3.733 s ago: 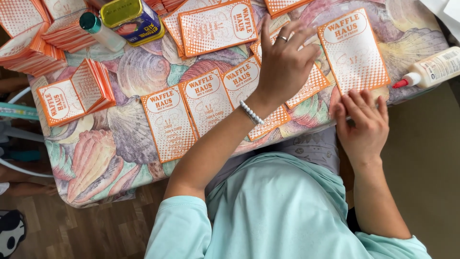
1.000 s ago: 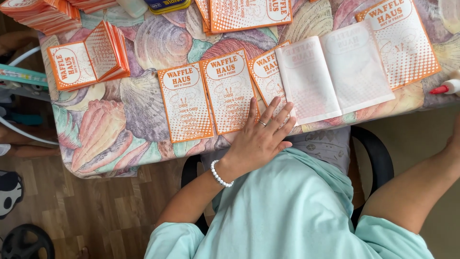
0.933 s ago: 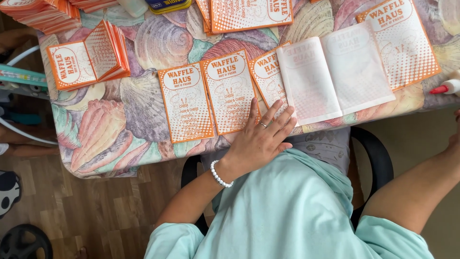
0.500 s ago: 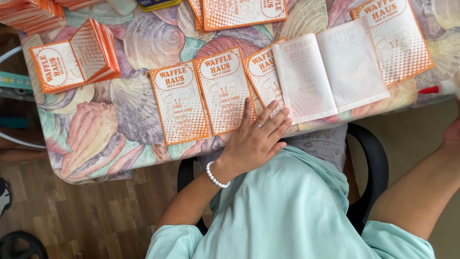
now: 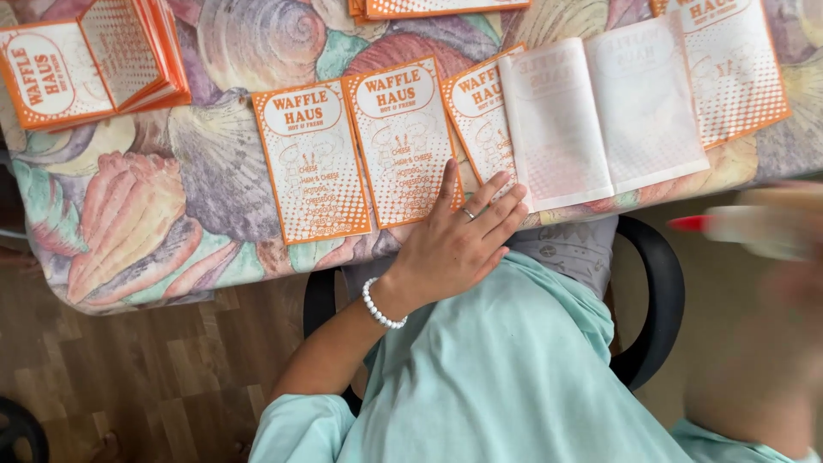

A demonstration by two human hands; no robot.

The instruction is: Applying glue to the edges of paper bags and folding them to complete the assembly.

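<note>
My left hand [image 5: 459,244], with a ring and a white bead bracelet, lies flat at the table's near edge. Its fingers are spread, with the fingertips on an orange-and-white paper sleeve [image 5: 478,116]. Two more printed sleeves [image 5: 313,159] lie in a row to its left. Just right of the fingertips, a sleeve [image 5: 604,111] lies opened with its pale inner side up. At the right edge my right hand [image 5: 793,300] is a blur. It holds a white glue bottle with a red tip [image 5: 750,227], which points left below the table edge.
A stack of folded orange sleeves [image 5: 94,56] sits at the back left on the shell-patterned tablecloth [image 5: 154,214]. More sleeves [image 5: 737,69] lie at the right and top edges. Under me is a black chair [image 5: 656,300], with wooden floor [image 5: 163,377] at the left.
My right hand has come back into view from the right with the glue bottle. My left hand has stayed flat on the sleeves. The view has shifted slightly.
</note>
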